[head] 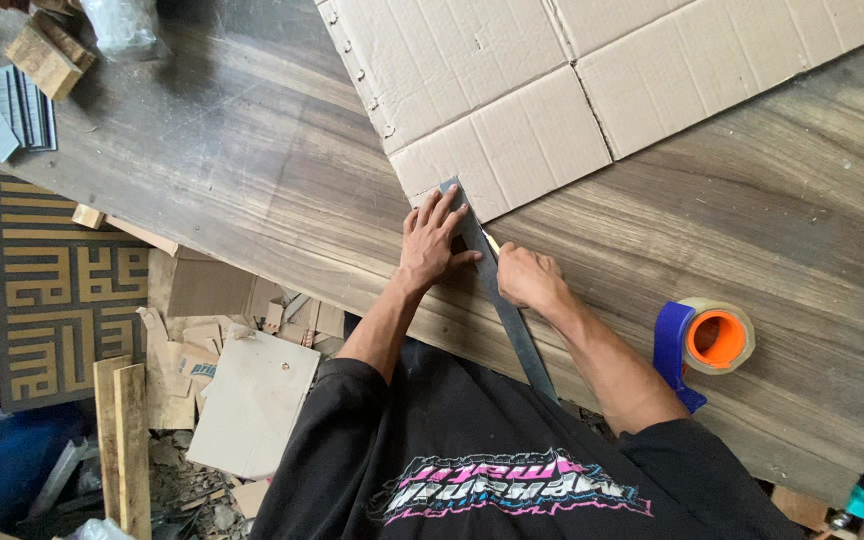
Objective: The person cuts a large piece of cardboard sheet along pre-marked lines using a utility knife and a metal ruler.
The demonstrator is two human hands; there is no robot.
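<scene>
On the wooden tabletop (252, 150), the left hand (430, 240) presses spread fingers flat on a long metal ruler (502, 300) at the flattened cardboard box (512, 90) corner. Beside the ruler, the right hand (524, 275) closes around a small yellow cutter (491, 241). A tape dispenser (704, 340) lies nearby to the right, nail strips (14, 115) well apart.

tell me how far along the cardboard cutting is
Early. The flattened cardboard lies on the wooden table, apparently uncut. The left hand presses a metal ruler at its corner; the right hand holds a small blade beside it. Nearly the whole cut remains; the tape dispenser sits untouched.
</scene>
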